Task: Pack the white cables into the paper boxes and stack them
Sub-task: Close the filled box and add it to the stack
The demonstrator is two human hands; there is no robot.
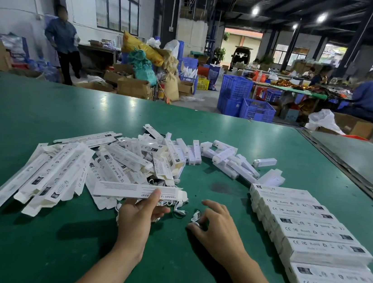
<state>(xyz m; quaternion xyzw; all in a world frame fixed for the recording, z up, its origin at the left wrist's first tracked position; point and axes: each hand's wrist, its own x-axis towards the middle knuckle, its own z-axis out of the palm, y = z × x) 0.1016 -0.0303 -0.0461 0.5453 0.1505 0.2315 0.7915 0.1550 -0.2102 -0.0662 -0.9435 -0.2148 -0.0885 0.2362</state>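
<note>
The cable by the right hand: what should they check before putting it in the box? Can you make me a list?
1. Box held in the left hand: ok, the thumb and fingers pinch it.
2. Box end open for the cable: cannot tell.
3. Cable within reach: ok, the right hand curls over it on the table.
4. Cable firmly gripped: cannot tell, the fingers hide most of it.
5. Packed boxes stacked tidily: ok, they lie in neat rows at the right.
</note>
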